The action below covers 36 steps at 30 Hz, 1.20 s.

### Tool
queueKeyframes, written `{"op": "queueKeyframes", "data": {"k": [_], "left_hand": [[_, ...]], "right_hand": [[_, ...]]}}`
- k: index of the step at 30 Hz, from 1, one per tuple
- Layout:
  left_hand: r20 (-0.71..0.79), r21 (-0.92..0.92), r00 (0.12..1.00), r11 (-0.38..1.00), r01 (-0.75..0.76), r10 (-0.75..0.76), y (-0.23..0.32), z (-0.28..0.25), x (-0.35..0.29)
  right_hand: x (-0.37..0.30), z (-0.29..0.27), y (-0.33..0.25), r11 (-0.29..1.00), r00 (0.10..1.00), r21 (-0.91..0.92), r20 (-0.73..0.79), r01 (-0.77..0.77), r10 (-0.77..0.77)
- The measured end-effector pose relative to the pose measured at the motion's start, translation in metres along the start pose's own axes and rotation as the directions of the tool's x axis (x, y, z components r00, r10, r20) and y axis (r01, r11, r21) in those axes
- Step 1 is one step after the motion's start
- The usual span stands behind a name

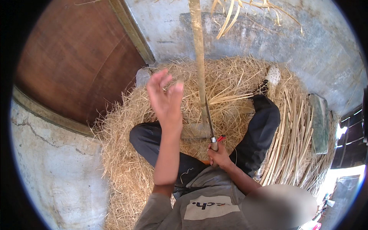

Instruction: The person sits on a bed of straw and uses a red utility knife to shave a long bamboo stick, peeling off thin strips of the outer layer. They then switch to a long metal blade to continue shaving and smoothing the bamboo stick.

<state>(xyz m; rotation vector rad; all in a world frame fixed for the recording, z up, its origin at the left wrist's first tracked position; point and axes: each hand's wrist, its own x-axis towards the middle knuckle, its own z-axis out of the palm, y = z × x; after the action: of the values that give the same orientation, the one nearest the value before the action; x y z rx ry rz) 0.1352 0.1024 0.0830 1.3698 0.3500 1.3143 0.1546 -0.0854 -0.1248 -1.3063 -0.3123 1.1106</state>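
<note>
My right hand (219, 156) is wrapped round the wooden handle of a long knife (209, 120), in front of my lap. The dark blade points away from me and lies beside the lower part of a long, pale bamboo strip (198, 50). That strip runs up past the top of the picture. A small red thing (221, 138) shows next to the knife's handle; its kind I cannot make out. My left hand (165, 96) is raised left of the bamboo strip, apart from it, fingers spread and slightly smeared by motion. Several thin split strips (232, 99) stick out right of the blade.
Loose straw-like shavings (119, 168) lie all around my bent legs. A bundle of split strips (287, 142) lies at the right, beside a greenish block (319, 122). Behind stands a grey-blue wall (245, 42), with a brown door (76, 57) at the left. Curled strips (230, 19) hang at the top.
</note>
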Motion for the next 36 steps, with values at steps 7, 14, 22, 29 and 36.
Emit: {"op": "queueKeyframes", "data": {"k": [7,14,22,29,36], "left_hand": [[0.157,0.196,0.985,0.975,-0.102,0.071,0.009,0.053,0.106],[0.176,-0.028,0.97,0.985,-0.168,0.17,-0.007,0.076,0.105],[0.082,0.005,0.972,0.975,-0.223,0.222,-0.012,0.073,0.115],[0.068,0.035,0.955,0.956,-0.292,0.289,-0.019,0.077,0.115],[0.047,0.096,0.965,0.961,-0.261,0.258,-0.014,0.08,0.115]], "right_hand": [[0.001,0.005,-0.003,0.983,1.0,-0.183,-0.011,0.02,-0.023],[0.004,-0.006,-0.006,0.954,0.992,-0.294,-0.094,0.057,-0.088],[-0.005,0.011,-0.096,0.944,0.935,-0.227,-0.21,0.238,-0.286],[0.026,-0.01,-0.002,0.74,0.952,-0.666,-0.157,0.095,-0.263],[0.005,-0.012,-0.079,0.876,0.948,0.377,0.222,-0.301,0.23]]}}
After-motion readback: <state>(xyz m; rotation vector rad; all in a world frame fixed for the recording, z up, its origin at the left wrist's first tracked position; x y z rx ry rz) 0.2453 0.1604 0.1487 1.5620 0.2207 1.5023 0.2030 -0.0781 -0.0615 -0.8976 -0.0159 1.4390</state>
